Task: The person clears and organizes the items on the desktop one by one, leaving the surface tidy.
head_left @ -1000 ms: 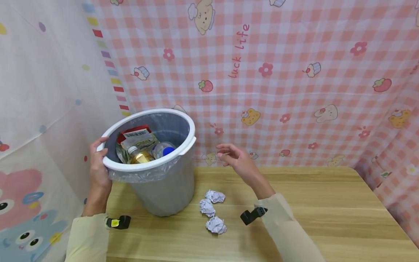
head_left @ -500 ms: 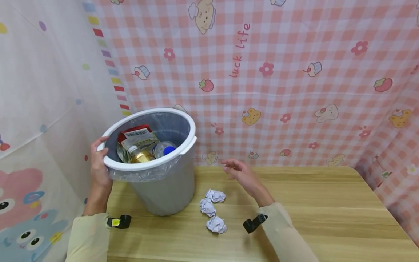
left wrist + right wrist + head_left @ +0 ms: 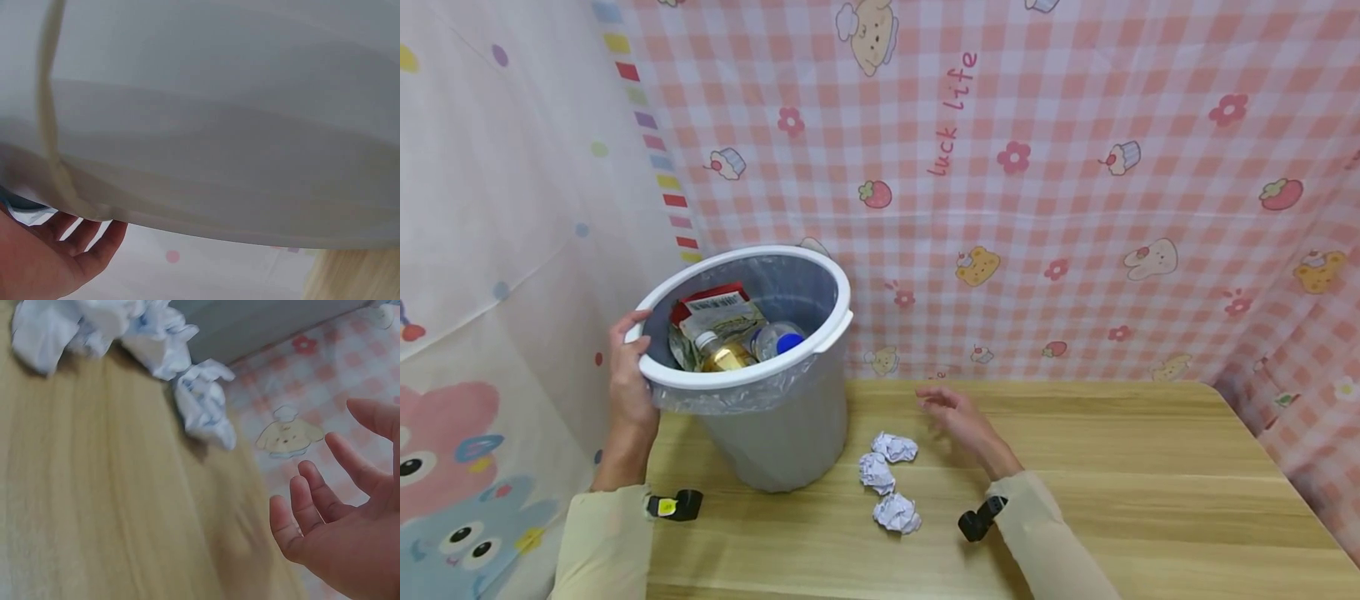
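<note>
Left hand (image 3: pixel 627 379) grips tilted bin (image 3: pixel 775 433), mouth facing right

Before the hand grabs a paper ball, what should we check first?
1. Right hand empty, fingers loose: ok.
2. Left hand holds the bin at its rim: ok.
3. Three crumpled paper balls lie on the table, apart from the right hand: ok.
4. Nothing lies between the right hand and the nearest paper ball: ok.
5. Room left in the bin above the bottles and packets: ok, it seems.
6. Bin standing flat on the table: cannot tell.
</note>
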`<state>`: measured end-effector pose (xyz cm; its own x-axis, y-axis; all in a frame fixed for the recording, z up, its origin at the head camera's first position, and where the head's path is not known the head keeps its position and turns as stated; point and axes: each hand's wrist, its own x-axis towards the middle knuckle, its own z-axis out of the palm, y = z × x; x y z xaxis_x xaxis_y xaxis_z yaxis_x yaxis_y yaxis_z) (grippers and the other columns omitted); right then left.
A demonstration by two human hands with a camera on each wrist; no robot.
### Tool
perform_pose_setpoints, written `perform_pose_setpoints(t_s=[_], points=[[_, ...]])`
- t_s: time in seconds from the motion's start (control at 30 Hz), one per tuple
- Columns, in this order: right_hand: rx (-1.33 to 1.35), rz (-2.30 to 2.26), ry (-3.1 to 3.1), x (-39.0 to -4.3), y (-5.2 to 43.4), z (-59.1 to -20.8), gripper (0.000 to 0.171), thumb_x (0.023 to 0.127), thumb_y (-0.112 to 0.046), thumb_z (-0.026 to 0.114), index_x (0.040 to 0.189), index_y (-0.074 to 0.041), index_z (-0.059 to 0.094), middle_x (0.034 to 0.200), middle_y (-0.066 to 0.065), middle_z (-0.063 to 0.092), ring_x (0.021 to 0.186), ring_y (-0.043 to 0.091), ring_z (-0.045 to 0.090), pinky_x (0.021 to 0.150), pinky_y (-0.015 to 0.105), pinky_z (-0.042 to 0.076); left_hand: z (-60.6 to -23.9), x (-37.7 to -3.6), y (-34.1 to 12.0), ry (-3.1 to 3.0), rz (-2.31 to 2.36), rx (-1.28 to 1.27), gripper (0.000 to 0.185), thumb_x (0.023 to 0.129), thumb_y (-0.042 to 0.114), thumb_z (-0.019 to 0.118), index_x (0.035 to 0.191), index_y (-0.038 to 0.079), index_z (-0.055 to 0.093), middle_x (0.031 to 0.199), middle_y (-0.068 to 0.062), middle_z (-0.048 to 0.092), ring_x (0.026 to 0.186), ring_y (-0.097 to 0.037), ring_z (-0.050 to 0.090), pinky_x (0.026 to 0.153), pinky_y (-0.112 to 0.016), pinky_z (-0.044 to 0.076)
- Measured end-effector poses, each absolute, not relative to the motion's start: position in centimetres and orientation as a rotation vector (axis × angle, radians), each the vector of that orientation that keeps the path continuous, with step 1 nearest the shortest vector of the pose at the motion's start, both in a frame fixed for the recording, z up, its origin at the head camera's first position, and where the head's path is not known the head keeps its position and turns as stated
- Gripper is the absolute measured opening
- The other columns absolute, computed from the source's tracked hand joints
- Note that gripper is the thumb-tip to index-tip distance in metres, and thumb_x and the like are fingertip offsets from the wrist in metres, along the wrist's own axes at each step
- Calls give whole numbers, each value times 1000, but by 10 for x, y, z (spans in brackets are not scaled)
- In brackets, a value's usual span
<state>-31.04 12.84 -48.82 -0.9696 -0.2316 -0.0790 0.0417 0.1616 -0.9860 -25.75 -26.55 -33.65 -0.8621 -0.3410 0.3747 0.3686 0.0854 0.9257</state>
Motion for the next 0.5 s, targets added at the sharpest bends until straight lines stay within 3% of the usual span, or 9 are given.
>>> perform_pose_setpoints(t_s=[0.23,0.5], points=[[-162,-1822,2222,-314,131,-503,46,96,-24,60,137,-5,54,128,16,61,110,31,58,88,41,50,-337,-258,-266,-1872,-1814,-27,43,101,23,27,143,19,38,152,-1,28,133,-21,30,117,-41,25],[-250,-1815,2210,-312,130,-514,42,97,-16,57,136,-1,52,123,15,62,113,27,58,102,48,41,-337,-258,-266,-1870,-1819,-16,43,101,23,28,143,20,38,153,-1,27,134,-21,29,118,-41,24]])
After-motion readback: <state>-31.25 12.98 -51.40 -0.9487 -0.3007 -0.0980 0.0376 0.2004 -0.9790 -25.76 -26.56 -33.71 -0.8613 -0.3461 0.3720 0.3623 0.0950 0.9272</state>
